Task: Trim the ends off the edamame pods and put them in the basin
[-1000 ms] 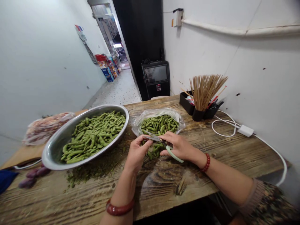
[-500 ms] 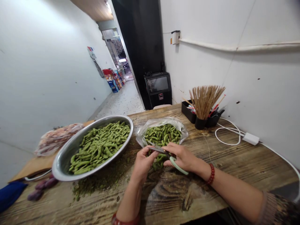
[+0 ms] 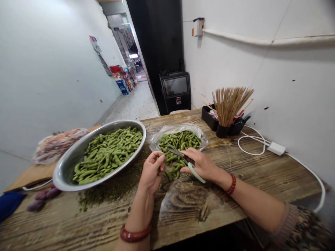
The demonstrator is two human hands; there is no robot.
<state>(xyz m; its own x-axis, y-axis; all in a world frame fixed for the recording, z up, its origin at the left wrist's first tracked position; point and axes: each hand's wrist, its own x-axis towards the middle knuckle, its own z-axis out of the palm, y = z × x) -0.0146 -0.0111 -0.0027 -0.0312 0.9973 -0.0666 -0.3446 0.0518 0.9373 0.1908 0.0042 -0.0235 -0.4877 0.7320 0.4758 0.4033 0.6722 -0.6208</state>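
Observation:
My right hand (image 3: pixel 200 164) is closed around scissors (image 3: pixel 193 170) with pale green handles; their blades are parted and point up and left over the pods. Just left of the blade tips, my left hand (image 3: pixel 153 170) has its fingers pinched on an edamame pod (image 3: pixel 158 170), mostly hidden by the fingers. Beyond both hands lies a clear plastic bag (image 3: pixel 205 141) of green edamame pods (image 3: pixel 183 139), some spilling out toward me. A large metal basin (image 3: pixel 62 174) on the left holds many more pods (image 3: pixel 112 150).
Plant trimmings (image 3: pixel 102 198) litter the wooden table (image 3: pixel 104 230) beside the basin. Purple roundish items (image 3: pixel 40 199) and a blue cloth (image 3: pixel 12 204) lie far left, near a bag of meat-like pieces (image 3: pixel 57 143). Skewers (image 3: pixel 230 104) stand behind right, near a white cable (image 3: pixel 251 150).
My left hand has drawn away from the scissors, down and left. The scissor blades have opened and now stand apart from the left fingers. The view has shifted slightly.

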